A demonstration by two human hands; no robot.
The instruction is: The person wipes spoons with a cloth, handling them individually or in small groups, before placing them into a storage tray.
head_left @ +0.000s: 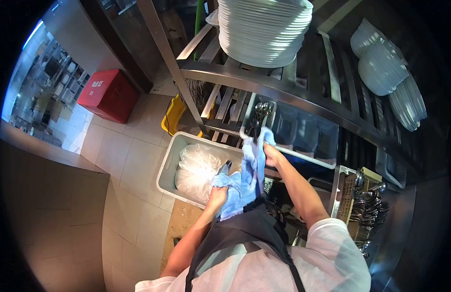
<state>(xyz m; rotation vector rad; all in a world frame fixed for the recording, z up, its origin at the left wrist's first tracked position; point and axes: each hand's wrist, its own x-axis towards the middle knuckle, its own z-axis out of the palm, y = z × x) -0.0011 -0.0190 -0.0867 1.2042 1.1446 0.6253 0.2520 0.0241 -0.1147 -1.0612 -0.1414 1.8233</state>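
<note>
A light blue cloth (243,187) hangs between my two hands in front of the dark apron. My left hand (217,198) is closed on its lower left end, and a dark, shiny piece, too small to name, pokes out of the cloth there. Higher up, my right hand (272,155) grips the other end, at the near edge of a grey divided cutlery tray (308,158). Several spoons (262,110) lie bowls-up in that tray's left compartment, their handles running down behind the cloth.
Below my left hand stands a grey tub (168,170) with a clear plastic bag (198,168). A metal rack (264,82) carries stacked white plates (264,31) and white bowls (384,68). Cutlery (369,209) fills baskets at right. A red box (108,95) and yellow bucket (173,116) sit on the floor.
</note>
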